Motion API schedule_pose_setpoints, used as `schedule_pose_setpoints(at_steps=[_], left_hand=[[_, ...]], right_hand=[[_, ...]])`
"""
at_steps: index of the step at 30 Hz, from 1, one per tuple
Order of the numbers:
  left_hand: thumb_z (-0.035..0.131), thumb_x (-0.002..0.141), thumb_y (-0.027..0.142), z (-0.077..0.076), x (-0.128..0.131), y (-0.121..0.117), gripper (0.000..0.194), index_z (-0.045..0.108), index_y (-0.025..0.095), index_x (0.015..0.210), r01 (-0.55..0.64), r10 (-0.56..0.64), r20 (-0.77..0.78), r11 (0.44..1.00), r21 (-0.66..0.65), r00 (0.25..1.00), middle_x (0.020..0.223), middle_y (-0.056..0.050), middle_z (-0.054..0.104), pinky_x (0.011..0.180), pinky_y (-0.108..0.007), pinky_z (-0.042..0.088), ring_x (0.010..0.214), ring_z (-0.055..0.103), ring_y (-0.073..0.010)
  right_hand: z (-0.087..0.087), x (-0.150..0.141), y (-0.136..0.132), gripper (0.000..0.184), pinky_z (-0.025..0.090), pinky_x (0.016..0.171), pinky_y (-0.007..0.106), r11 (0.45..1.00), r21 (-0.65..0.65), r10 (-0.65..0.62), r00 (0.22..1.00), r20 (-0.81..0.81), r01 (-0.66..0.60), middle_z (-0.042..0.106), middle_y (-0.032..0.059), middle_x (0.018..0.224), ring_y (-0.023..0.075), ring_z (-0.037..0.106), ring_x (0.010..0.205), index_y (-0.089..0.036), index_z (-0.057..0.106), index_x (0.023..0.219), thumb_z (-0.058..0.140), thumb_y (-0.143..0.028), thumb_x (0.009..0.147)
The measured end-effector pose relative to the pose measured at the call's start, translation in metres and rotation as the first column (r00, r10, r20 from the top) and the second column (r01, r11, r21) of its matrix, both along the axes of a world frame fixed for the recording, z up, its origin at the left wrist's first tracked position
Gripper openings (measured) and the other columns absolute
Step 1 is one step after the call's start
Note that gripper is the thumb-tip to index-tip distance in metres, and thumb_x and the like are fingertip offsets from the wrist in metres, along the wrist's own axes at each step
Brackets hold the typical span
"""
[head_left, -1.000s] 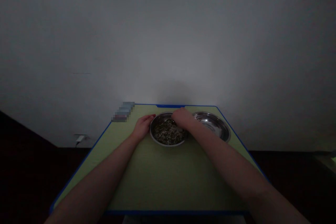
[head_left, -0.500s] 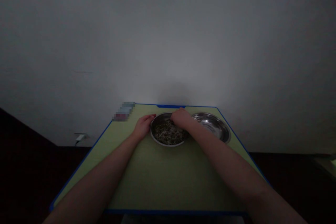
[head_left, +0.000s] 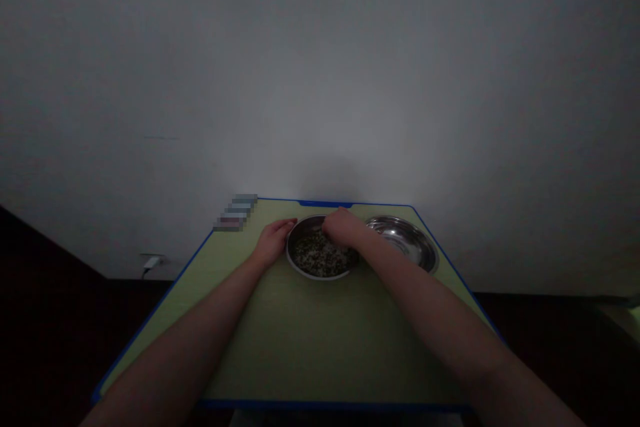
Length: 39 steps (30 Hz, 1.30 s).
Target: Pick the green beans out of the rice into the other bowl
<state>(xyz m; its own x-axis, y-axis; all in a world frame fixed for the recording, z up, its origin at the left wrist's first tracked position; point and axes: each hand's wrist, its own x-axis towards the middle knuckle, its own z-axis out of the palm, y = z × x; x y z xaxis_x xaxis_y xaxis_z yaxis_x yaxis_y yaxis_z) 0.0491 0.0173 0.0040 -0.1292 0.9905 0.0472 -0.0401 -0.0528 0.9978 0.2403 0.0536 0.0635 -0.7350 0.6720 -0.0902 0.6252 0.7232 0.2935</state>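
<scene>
A round metal bowl (head_left: 321, 278) stands near the far side of the table. Inside it lies a mix of dark and pale grains (head_left: 321, 256), too small and dim to name exactly. My left hand (head_left: 273, 240) grips the bowl's left rim, thumb over the edge. Over the bowl's back right part, my right hand (head_left: 343, 227) reaches down with curled fingers just above the grains. Its fingertips face away, so what they hold, if anything, is hidden. A second, shiny metal bowl (head_left: 407, 235) sits close on the right, partly covered by my right forearm.
The pale green table (head_left: 320, 340) has a blue edge and stands against a grey wall (head_left: 320, 80). A blurred-out patch (head_left: 236, 213) covers something at the far left corner. A white plug (head_left: 153, 263) with a cord sits low on the wall at the left.
My right hand has shifted slightly left over the grains. My left hand stays on the bowl's rim, and both bowls stand where they were.
</scene>
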Motion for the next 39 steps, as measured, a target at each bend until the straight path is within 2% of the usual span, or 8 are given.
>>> schedule_pose_setpoints(at_steps=[7, 17, 23, 27, 31, 34, 39], left_hand=[[0.067, 0.059, 0.044, -0.002, 0.0, 0.002, 0.046, 0.069, 0.013, 0.093, 0.004, -0.003, 0.033, 1.0, -0.028, 0.999, 0.091, -0.009, 0.071, 0.083, -0.038, 0.046, 0.085, 0.064, -0.0245], [0.066, 0.061, 0.043, 0.0, 0.0, 0.0, 0.041, 0.07, 0.015, 0.09, -0.005, 0.005, -0.008, 1.0, -0.013, 1.0, 0.089, -0.007, 0.071, 0.083, -0.037, 0.047, 0.085, 0.064, -0.024], [0.067, 0.06, 0.045, -0.003, 0.0, 0.001, 0.047, 0.069, 0.014, 0.094, 0.001, 0.0, 0.009, 1.0, -0.025, 1.0, 0.09, -0.009, 0.071, 0.083, -0.037, 0.047, 0.087, 0.064, -0.0249], [0.067, 0.06, 0.046, 0.0, 0.0, 0.0, 0.046, 0.069, 0.013, 0.092, -0.015, 0.015, -0.024, 1.0, -0.012, 1.0, 0.092, -0.009, 0.071, 0.085, -0.037, 0.045, 0.09, 0.063, -0.0251], [0.065, 0.061, 0.045, 0.002, 0.0, -0.001, 0.046, 0.069, 0.012, 0.093, -0.012, 0.012, -0.052, 1.0, -0.009, 0.999, 0.092, -0.009, 0.071, 0.085, -0.036, 0.045, 0.089, 0.063, -0.0245], [0.065, 0.061, 0.046, 0.002, 0.0, -0.001, 0.045, 0.069, 0.014, 0.093, -0.02, 0.018, -0.06, 1.0, -0.02, 0.998, 0.089, -0.008, 0.071, 0.082, -0.036, 0.046, 0.086, 0.064, -0.0242], [0.066, 0.059, 0.045, 0.004, 0.001, -0.002, 0.047, 0.068, 0.013, 0.093, -0.025, 0.024, -0.024, 0.999, -0.045, 0.999, 0.085, -0.007, 0.072, 0.081, -0.035, 0.048, 0.083, 0.064, -0.0235]], right_hand=[[0.0, 0.0, -0.002, 0.023, 0.04, 0.081, 0.033, 0.999, -0.03, -0.017, 1.0, 0.008, 0.018, 0.069, 0.0142, 0.093, 0.0238, 0.062, 0.088, -0.016, 0.07, 0.088, 0.052, -0.017, 0.075], [0.007, 0.017, -0.005, 0.02, 0.038, 0.078, 0.031, 0.999, -0.025, -0.024, 0.993, -0.116, 0.021, 0.068, 0.0087, 0.095, 0.0223, 0.06, 0.09, -0.021, 0.067, 0.088, 0.05, -0.022, 0.077], [0.012, 0.021, -0.009, 0.022, 0.036, 0.079, 0.03, 0.998, -0.057, -0.042, 0.992, -0.117, 0.035, 0.068, 0.0063, 0.096, 0.0207, 0.059, 0.092, -0.024, 0.067, 0.093, 0.049, -0.026, 0.081], [0.018, 0.027, -0.01, 0.027, 0.035, 0.076, 0.029, 0.996, -0.071, -0.058, 0.988, -0.142, 0.048, 0.068, 0.0074, 0.093, 0.0208, 0.059, 0.089, -0.022, 0.067, 0.092, 0.044, -0.033, 0.084], [0.025, 0.047, -0.018, 0.027, 0.035, 0.074, 0.027, 0.991, -0.1, -0.109, 0.957, -0.27, 0.085, 0.068, 0.0073, 0.092, 0.0181, 0.058, 0.088, -0.021, 0.067, 0.096, 0.045, -0.032, 0.085], [0.029, 0.073, -0.03, 0.022, 0.035, 0.072, 0.026, 0.988, -0.1, -0.151, 0.899, -0.411, 0.12, 0.067, 0.0052, 0.085, 0.0158, 0.057, 0.081, -0.02, 0.067, 0.091, 0.049, -0.03, 0.083], [0.024, 0.12, -0.044, 0.018, 0.035, 0.066, 0.025, 0.97, -0.131, -0.244, 0.839, -0.486, 0.206, 0.065, 0.0038, 0.077, 0.0141, 0.054, 0.071, -0.019, 0.066, 0.086, 0.051, -0.026, 0.08]])
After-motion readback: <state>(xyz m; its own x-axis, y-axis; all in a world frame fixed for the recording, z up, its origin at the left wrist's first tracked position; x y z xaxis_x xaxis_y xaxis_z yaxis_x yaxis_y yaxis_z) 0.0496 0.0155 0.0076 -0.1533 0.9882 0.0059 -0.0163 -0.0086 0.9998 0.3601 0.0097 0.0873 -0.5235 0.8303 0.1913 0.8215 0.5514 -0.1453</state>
